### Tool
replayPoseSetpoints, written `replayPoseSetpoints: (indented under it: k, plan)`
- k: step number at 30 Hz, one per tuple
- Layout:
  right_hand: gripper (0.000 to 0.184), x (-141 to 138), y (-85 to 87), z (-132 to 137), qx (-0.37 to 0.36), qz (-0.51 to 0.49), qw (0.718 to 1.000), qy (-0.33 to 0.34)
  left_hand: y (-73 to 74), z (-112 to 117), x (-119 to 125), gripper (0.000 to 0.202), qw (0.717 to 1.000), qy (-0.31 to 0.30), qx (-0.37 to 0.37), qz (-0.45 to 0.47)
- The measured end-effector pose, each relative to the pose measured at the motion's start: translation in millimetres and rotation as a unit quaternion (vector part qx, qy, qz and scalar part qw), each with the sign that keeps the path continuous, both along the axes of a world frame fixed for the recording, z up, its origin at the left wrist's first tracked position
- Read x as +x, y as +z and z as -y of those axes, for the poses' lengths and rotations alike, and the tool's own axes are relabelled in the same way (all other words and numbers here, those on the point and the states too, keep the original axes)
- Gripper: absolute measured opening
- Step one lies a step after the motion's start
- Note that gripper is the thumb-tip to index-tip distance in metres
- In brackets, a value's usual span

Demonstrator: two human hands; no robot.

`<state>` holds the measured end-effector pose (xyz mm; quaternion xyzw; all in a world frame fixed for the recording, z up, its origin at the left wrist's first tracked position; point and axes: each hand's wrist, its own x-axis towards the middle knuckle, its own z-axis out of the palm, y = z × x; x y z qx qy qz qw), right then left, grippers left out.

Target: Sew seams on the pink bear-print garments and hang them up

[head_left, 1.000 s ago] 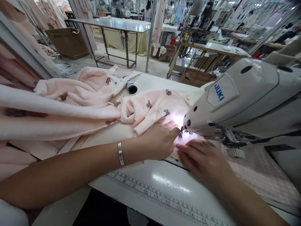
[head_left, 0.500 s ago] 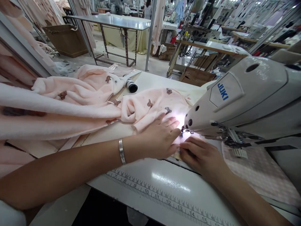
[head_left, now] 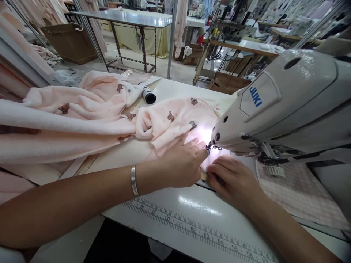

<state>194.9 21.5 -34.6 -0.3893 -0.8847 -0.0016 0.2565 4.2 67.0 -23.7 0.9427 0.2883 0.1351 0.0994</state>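
A pale pink plush fabric with brown animal prints point(head_left: 175, 117) lies on the sewing machine bed, one part under the lit presser foot point(head_left: 208, 147). My left hand point(head_left: 182, 160), a silver bracelet at its wrist, rests on this fabric just left of the foot, fingers spread and lying on it. On the near right side of the foot, my right hand point(head_left: 233, 179) pinches the fabric's edge between thumb and fingers; its fingertips partly hide that edge. Above both hands looms the white JUKI sewing machine head point(head_left: 279, 102).
A black-and-white striped roll point(head_left: 149, 95) stands beyond the fabric. More pink cloth point(head_left: 68, 128) drapes off to the left. A printed ruler point(head_left: 192, 230) runs along the table's front. Checked cloth point(head_left: 296, 193) lies right. Behind stand a metal table point(head_left: 128, 20) and a cardboard box point(head_left: 70, 42).
The view has shifted slightly, so the scene sits further left and higher. My left thumb has drawn back from my right fingertips. My right hand stays at the fabric's edge.
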Motion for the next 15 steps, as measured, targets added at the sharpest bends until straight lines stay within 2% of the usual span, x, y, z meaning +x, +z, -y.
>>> replayPoseSetpoints:
  k: [4,8,15]
  plan:
    - [0.012,3.2,2.4,-3.4,-0.012,0.045,0.999,-0.012,-0.6,-12.9,1.3,0.031,1.0,-0.004,-0.019,0.01]
    - [0.015,4.4,5.0,-4.2,-0.025,0.067,0.997,-0.031,-1.1,-22.9,5.8,0.025,1.0,0.004,-0.014,0.013]
    - [0.016,3.2,1.2,13.4,-0.052,0.051,0.997,-0.039,-5.0,0.7,-1.3,0.029,1.0,0.011,-0.011,0.0]
